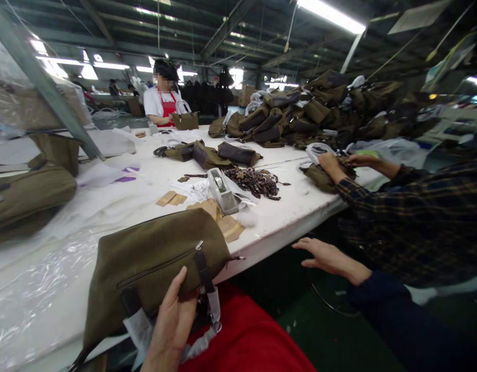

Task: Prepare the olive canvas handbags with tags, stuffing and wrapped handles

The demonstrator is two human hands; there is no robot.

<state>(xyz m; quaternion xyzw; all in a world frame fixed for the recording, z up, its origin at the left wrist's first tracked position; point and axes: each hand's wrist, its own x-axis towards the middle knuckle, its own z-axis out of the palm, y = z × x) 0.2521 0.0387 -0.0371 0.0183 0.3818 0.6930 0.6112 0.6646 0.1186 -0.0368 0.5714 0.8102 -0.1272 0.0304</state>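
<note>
An olive-green handbag [145, 253] lies tilted at the table's near edge, its zip pocket and dark strap tabs facing up. My left hand [175, 315] grips its lower side, thumb pressed on the fabric; the other fingers are partly hidden behind the handle area. White wrapping [202, 343] covers the bag's handle near that hand. Off the table to the right, my right hand [327, 257] hangs in the air with fingers stretched and nothing in it. Beyond the bag stand a tape dispenser [223, 191] and brown paper pieces [231, 227].
Dark beaded straps [257, 182] are heaped behind the dispenser. Several olive bags [211, 154] lie mid-table, with a large pile [292, 111] behind. At right, a co-worker's hands [331, 164] handle another bag. A person in a red apron [168, 107] works across the table. A metal post [48, 82] rises at left.
</note>
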